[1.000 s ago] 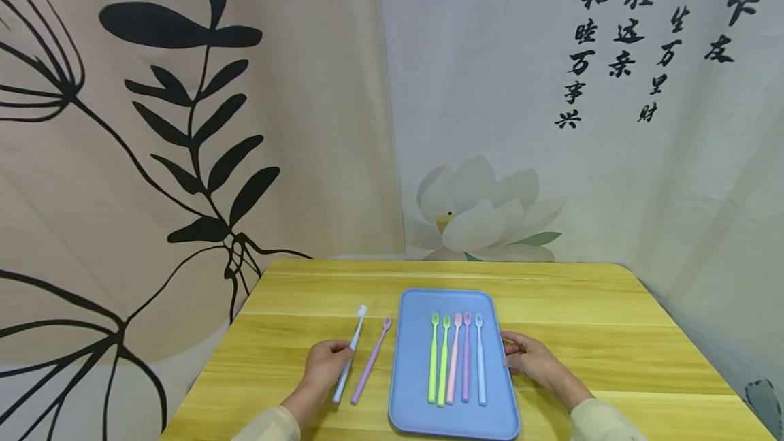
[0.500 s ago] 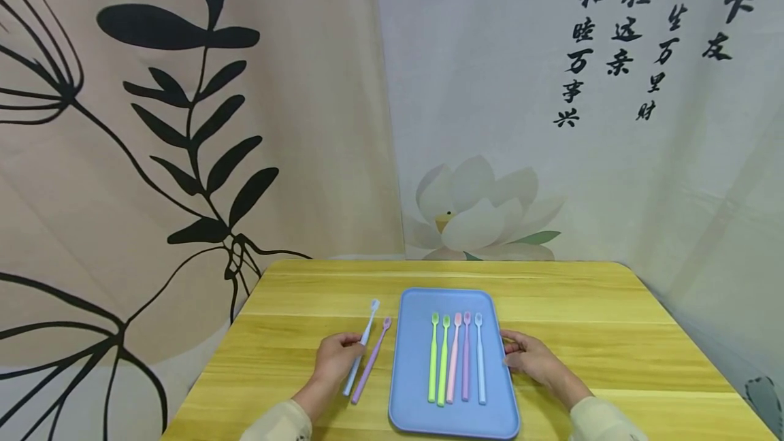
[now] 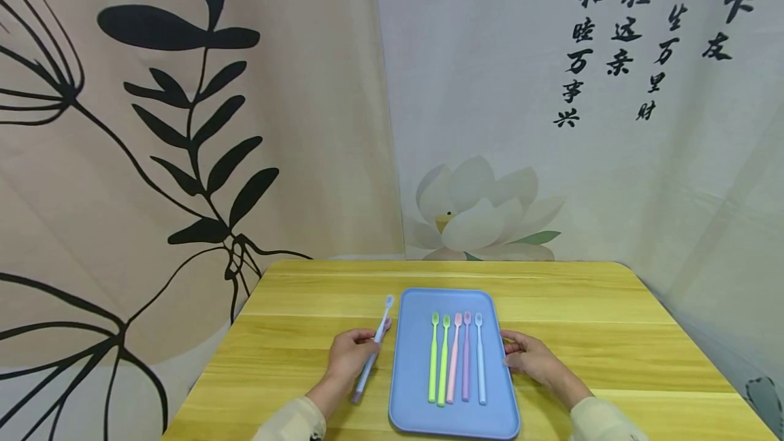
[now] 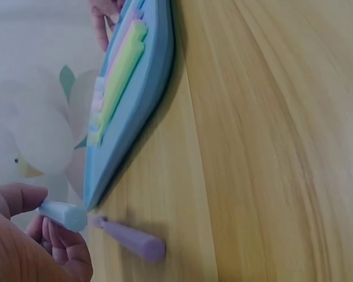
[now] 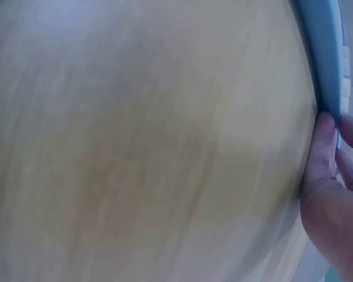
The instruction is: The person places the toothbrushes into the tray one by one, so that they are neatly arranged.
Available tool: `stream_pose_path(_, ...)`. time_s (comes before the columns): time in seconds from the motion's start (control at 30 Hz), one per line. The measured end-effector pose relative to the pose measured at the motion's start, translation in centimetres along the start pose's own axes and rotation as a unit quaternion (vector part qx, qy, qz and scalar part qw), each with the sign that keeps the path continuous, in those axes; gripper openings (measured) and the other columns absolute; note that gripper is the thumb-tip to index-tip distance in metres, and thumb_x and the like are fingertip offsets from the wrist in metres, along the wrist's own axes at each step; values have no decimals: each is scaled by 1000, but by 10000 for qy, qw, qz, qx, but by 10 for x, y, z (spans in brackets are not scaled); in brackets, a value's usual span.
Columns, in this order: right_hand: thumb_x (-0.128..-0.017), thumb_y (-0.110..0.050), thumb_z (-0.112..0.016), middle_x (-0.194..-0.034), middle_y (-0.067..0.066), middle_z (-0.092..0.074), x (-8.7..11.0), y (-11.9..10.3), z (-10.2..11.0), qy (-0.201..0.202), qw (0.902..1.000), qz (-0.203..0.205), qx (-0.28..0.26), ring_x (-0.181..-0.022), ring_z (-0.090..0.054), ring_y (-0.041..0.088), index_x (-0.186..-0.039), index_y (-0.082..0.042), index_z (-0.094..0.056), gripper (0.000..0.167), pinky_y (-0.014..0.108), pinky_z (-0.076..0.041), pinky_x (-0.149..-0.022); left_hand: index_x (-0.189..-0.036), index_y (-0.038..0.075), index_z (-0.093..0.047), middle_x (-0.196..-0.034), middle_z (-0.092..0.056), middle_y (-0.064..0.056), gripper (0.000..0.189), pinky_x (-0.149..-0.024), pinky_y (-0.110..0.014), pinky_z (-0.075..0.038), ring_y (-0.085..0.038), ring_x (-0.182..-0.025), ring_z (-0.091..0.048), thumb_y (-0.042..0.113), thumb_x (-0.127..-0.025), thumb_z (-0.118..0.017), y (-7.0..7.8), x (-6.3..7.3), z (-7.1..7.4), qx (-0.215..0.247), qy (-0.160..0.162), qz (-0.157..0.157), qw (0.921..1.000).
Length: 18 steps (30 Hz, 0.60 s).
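My left hand [image 3: 350, 358] pinches a light blue toothbrush [image 4: 65, 215] between thumb and fingers, left of the blue tray [image 3: 422, 420]. The brush is raised and slanted, bristle end away from me. Under it on the table lies a purple toothbrush [image 4: 132, 239], largely covered by the blue one in the head view. At the tray's right side, my right hand [image 3: 531, 363] grips the rim with thumb and fingers. In the tray lie two green toothbrushes [image 3: 443, 366], a pink toothbrush [image 3: 454, 363], another purple toothbrush [image 3: 466, 363] and another blue toothbrush [image 3: 480, 369], side by side.
A wooden table [image 3: 600, 318] carries the tray and the loose brush. Behind its far edge hangs a curtain [image 3: 318, 121] printed with plants, a lotus and black characters.
My left hand has carried the light blue toothbrush rightward, from the left of the loose purple one to over it. My right hand and the tray have stayed put.
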State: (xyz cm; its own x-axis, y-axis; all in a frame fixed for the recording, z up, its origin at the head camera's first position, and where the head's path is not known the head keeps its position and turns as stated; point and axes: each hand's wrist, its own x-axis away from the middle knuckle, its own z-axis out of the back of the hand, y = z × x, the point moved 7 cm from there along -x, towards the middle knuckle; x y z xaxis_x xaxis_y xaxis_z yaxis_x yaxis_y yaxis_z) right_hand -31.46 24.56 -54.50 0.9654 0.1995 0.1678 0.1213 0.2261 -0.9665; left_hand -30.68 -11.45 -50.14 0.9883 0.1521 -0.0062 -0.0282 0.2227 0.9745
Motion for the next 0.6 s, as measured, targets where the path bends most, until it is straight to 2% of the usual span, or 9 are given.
stream_pose_path(0.6, -86, 11, -58, -105, 20, -54, -2, 3, 1, 174, 9997, -139, 127, -93, -56, 27, -144, 15, -36, 62, 40, -55, -80, -105, -11, -69, -89, -66, -11, 30, -69, -24, -50, -15, -80, -58, -4, -77, -76, 3, 3, -26, 369, -148, 260, 9989)
